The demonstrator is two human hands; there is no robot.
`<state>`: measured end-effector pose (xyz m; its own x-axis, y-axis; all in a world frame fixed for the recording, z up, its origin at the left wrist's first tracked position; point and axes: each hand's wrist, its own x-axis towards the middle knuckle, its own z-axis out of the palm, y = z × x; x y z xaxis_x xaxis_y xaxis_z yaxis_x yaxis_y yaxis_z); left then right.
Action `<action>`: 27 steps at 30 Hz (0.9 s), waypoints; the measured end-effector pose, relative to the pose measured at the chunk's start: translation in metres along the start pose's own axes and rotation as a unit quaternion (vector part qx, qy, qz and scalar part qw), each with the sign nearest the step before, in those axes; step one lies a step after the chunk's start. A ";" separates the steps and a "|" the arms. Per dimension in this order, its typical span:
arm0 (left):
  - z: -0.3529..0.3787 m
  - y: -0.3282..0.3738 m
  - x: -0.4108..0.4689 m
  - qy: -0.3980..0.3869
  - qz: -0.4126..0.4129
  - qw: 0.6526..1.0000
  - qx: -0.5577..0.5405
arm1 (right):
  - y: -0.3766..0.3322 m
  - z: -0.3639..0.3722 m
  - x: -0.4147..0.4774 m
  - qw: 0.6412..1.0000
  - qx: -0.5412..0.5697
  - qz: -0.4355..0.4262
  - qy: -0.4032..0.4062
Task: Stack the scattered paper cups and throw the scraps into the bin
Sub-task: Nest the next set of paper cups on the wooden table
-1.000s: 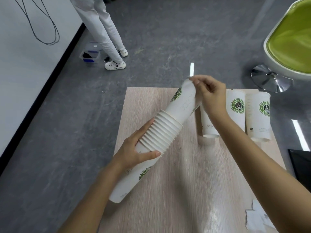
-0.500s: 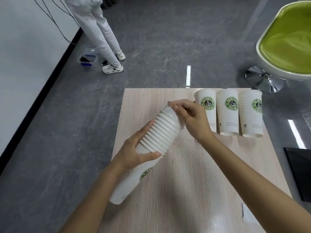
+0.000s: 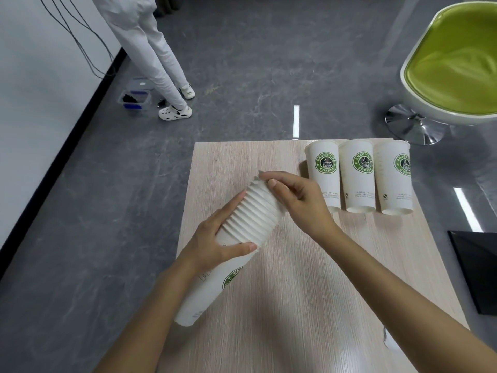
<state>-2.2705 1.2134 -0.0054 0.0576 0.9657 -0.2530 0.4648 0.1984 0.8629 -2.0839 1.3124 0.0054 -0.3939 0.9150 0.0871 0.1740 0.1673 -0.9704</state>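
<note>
The pale wood-grain counter (image 3: 295,305) is carrying the work. Above its left part, the stack of paper cups (image 3: 252,219) is slanting, white with ribbed nested rims pointing far-right. Three loose cups (image 3: 359,176) are sitting side by side at the far-right edge, each reading "ENJOY LIFE COFFEE" on a green badge. The left hand (image 3: 215,243) is wrapping its fingers (image 3: 231,208) round the stack below the rims. The right hand (image 3: 298,203) is curling its fingers (image 3: 271,179) over the top rim.
</note>
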 end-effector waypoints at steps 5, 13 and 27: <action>0.004 0.001 0.000 -0.006 0.001 1.000 -0.003 | 0.001 0.000 -0.007 1.000 -0.010 0.000 0.004; 0.009 0.003 0.004 -0.013 0.011 1.000 0.000 | -0.003 -0.003 -0.012 1.000 0.017 0.017 0.009; 0.027 0.008 0.021 -0.024 0.015 0.999 0.039 | 0.004 -0.022 -0.007 0.998 0.037 0.045 0.040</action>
<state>-2.2421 1.2308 -0.0153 0.1152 0.9615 -0.2495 0.5298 0.1530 0.8342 -2.0610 1.3149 0.0054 -0.3051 0.9522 0.0149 0.1377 0.0596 -0.9887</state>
